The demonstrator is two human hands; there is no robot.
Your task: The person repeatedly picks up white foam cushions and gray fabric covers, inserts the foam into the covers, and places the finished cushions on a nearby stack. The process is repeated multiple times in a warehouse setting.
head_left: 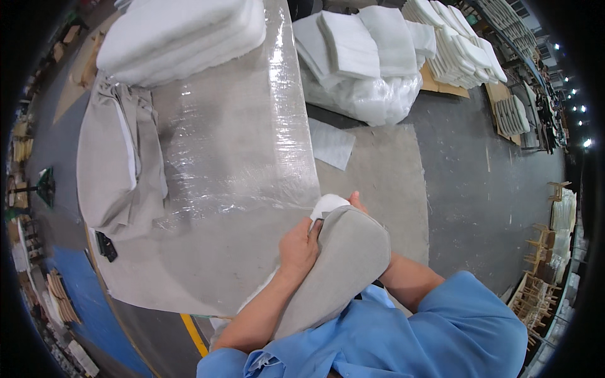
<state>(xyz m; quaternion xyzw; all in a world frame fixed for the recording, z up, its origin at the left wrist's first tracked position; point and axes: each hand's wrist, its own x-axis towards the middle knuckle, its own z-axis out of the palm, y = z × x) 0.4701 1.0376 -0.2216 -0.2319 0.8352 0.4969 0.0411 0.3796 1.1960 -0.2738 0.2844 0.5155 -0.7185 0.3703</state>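
Observation:
A grey fabric cushion cover [354, 249] with white padding [329, 203] showing at its far end lies against my body. My left hand [299, 251] is closed on the near-left edge of the cover, its fingers beside the padding. On the far right side, my right hand [357, 201] grips the cover's end; most of it is hidden behind the fabric, with only fingertips showing beside the padding. The cover's lower part runs down between my forearms toward my lap.
A table [220, 264] under clear plastic film stretches ahead. Thick white padding slabs [183, 41] are stacked at its far left, near folded grey covers [116, 157]. A small black object [106, 246] lies by the left edge. More white pads [353, 44] are piled beyond.

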